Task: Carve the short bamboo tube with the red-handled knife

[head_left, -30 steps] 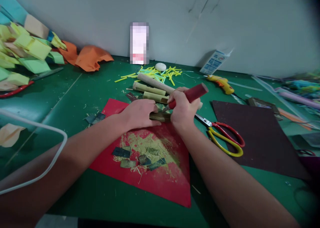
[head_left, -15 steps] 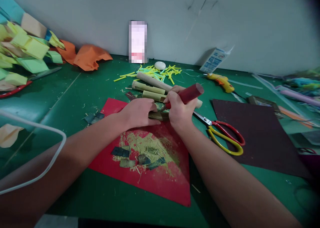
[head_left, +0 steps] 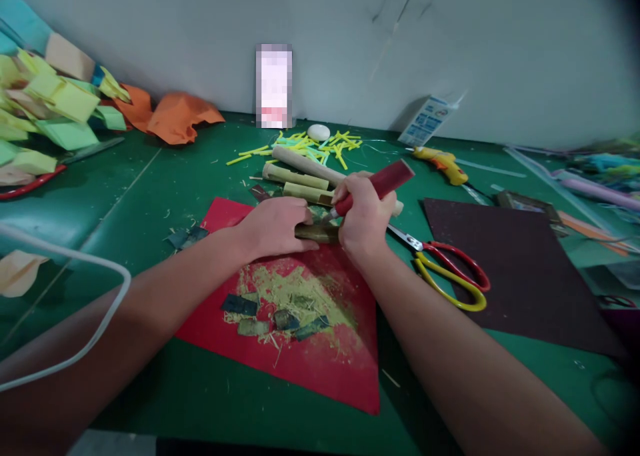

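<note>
My left hand (head_left: 275, 226) is closed over a short dark bamboo piece (head_left: 316, 233) and presses it down on a red paper sheet (head_left: 325, 363). My right hand (head_left: 364, 219) grips a carving tool with a dark red handle (head_left: 385, 181); its tip meets the bamboo piece between the two hands. A heap of pale green shavings and dark peeled chips (head_left: 285, 306) lies on the red sheet just below my hands.
Several peeled bamboo sticks (head_left: 295, 175) and yellow strips (head_left: 310, 146) lie behind my hands. Red-and-yellow scissors (head_left: 450, 273) and a dark brown sheet (head_left: 520, 276) are on the right, a yellow glue gun (head_left: 443, 163) further back. Folded coloured papers (head_left: 55, 103) pile at left. A white cable (head_left: 100, 269) loops nearby.
The red handle tilted down and back up slightly as my right hand worked the tool on the bamboo piece. My left hand stayed put.
</note>
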Motion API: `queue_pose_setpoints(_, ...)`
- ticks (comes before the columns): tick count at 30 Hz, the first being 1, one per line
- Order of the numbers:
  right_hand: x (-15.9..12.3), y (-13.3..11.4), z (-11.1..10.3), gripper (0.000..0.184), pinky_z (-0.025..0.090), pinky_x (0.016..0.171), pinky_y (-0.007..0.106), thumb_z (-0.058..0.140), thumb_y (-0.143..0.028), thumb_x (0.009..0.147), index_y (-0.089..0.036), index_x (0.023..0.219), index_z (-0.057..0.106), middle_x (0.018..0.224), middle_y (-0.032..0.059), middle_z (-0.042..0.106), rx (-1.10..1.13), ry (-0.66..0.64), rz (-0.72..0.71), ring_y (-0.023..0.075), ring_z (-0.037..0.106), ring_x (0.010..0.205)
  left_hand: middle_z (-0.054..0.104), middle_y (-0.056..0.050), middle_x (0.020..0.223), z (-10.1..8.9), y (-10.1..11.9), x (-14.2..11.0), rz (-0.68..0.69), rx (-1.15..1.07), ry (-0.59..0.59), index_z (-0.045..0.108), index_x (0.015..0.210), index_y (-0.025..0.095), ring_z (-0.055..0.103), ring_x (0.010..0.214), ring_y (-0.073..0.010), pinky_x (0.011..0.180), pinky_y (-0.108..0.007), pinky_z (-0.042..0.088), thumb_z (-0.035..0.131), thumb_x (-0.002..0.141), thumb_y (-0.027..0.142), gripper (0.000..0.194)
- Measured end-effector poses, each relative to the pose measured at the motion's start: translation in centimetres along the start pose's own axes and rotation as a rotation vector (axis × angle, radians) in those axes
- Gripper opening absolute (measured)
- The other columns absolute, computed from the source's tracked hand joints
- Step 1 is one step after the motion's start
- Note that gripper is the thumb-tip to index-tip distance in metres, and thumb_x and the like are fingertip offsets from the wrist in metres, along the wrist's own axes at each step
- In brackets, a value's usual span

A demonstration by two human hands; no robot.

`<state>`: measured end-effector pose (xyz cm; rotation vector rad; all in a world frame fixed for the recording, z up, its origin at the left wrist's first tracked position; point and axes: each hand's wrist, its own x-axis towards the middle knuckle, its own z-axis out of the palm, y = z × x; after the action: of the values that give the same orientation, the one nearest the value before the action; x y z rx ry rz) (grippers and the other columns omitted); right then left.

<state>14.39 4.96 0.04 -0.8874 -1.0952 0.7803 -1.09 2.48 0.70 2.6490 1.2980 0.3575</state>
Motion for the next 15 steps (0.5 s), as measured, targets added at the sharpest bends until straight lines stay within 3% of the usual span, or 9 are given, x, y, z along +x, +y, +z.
queue_pose_setpoints(15,-0.5,-1.3,0.1,0.028,0.038,0.047,0.027,0.056,-0.019,0.071,-0.024,0.046,0.044,0.047,-0.0031,0.045,-0.178,-0.041,-0.059,0.0116,0.044,0.049,0.062,-0.005,0.082,-0.1,0.0,0.2,-0.012,0.021,-0.023,0.071,0.085,0.018,0.061,0.083,-0.0215,0.066,-0.031,0.041,0.065,0.083,0.058,0.041)
